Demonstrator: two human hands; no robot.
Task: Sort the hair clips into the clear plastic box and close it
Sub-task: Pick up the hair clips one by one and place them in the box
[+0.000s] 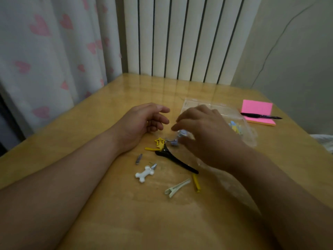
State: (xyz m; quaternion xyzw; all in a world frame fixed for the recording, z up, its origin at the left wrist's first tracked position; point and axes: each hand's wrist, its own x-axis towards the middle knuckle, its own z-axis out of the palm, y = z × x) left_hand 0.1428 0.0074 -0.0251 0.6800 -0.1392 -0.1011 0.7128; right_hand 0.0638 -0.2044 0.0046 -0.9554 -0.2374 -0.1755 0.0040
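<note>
Both forearms lie nearest, stretched across the counter (147,224) from the bottom corners. At the left, the left hand (144,120) rests on its side on the wood, fingers loosely curled, holding nothing.

Between the arms lie loose clips: a small silver clip (138,159), a white bone-shaped clip (145,174), a yellow star clip (159,141), a long black clip (176,162), a pale green clip (177,188) and a yellow bar clip (196,182) just beside it.

Further right, the right hand (203,130) hovers low over the far end of the pile, fingers bunched narrow and curled down round a pale blue clip (177,137). Motion blur hides the contact, so I cannot tell whether the clip is truly pinched or only touched.

Behind that hand lies the clear plastic box (198,103), open, with a few pale clips (235,126) already inside. Pink sticky notes (257,109) and a black pen (261,116) sit at the far right.

Judging from this, the step is lifting the blue clip and carrying it to the box. It looks tangled against the star and black clips, so a clean pinch by its body and a straight lift would keep the neighbours from dragging along. The idle left hand could steady them.
</note>
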